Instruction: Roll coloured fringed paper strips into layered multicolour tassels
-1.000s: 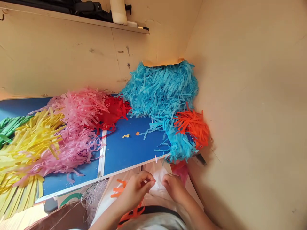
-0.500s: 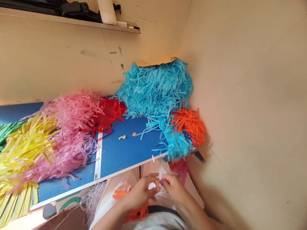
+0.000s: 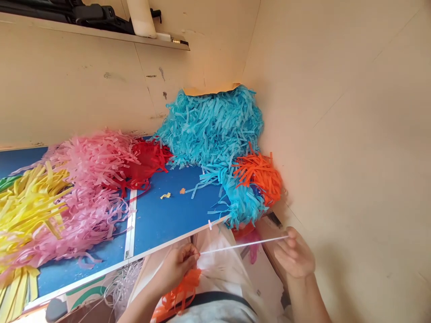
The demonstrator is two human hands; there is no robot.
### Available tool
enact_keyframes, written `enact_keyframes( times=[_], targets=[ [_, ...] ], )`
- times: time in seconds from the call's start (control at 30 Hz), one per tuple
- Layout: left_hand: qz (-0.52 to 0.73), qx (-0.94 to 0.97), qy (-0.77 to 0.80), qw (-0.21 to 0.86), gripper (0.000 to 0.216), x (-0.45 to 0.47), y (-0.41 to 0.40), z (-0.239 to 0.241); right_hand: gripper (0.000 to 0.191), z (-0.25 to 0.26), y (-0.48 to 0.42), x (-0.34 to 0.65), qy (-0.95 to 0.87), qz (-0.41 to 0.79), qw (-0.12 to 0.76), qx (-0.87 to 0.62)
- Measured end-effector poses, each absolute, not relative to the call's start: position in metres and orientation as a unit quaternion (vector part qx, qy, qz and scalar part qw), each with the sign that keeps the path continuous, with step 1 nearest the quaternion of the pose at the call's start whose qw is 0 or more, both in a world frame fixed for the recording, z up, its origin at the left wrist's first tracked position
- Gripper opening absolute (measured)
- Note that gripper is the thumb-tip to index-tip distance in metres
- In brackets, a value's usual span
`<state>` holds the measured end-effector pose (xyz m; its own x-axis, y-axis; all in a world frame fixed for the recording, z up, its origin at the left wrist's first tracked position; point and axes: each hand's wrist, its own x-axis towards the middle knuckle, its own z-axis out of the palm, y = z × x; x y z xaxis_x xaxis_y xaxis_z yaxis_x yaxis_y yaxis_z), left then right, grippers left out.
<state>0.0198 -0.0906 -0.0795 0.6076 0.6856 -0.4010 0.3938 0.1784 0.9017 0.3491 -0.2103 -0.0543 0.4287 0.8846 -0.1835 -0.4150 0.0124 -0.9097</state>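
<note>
A thin white paper strip (image 3: 242,245) is stretched taut between my two hands, just below the front edge of the blue table (image 3: 168,215). My left hand (image 3: 177,267) pinches its left end, fingers closed. My right hand (image 3: 294,255) pinches the right end, out near the wall. Under my hands lies a white plastic bag (image 3: 222,269) on my lap, with orange paper strips (image 3: 177,294) beside my left wrist.
Heaps of shredded paper cover the table: light blue (image 3: 212,128) in the corner, orange (image 3: 259,172), red (image 3: 148,159), pink (image 3: 90,179), yellow (image 3: 23,206). Beige walls close in behind and on the right. A shelf (image 3: 101,33) runs overhead. White shreds (image 3: 121,287) hang below the table.
My hands were close together over the bag; now they have drawn apart, the right hand moving right toward the wall, with the white strip pulled straight between them.
</note>
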Motion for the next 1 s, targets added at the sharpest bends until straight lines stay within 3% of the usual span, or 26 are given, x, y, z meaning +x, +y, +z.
enact_keyframes(
  times=[0.2,0.3,0.43,0.53,0.77,1.0],
  targets=[
    [0.146,0.703,0.433,0.545,0.022,0.017,-0.097,-0.068,0.035,-0.043,-0.180,0.317,-0.285,0.412,0.682,-0.534],
    [0.237,0.715,0.441,0.488,0.020,0.013,-0.098,-0.054,0.037,-0.045,-0.174,0.282,-0.371,0.402,0.619,-0.563],
    [0.277,0.495,0.473,0.674,0.033,0.016,-0.103,-0.050,0.036,-0.052,-0.174,0.225,-0.390,0.552,0.482,-0.557],
    [0.302,0.333,0.462,0.765,0.040,0.021,-0.108,-0.055,0.035,-0.055,-0.169,0.197,-0.399,0.578,0.443,-0.558],
    [0.311,0.265,0.435,0.802,0.040,0.022,-0.112,-0.057,0.034,-0.053,-0.155,0.183,-0.413,0.615,0.385,-0.551],
    [0.299,0.417,0.438,0.738,0.035,0.019,-0.112,-0.054,0.022,-0.060,-0.153,0.185,-0.405,0.619,0.393,-0.546]
  ],
)
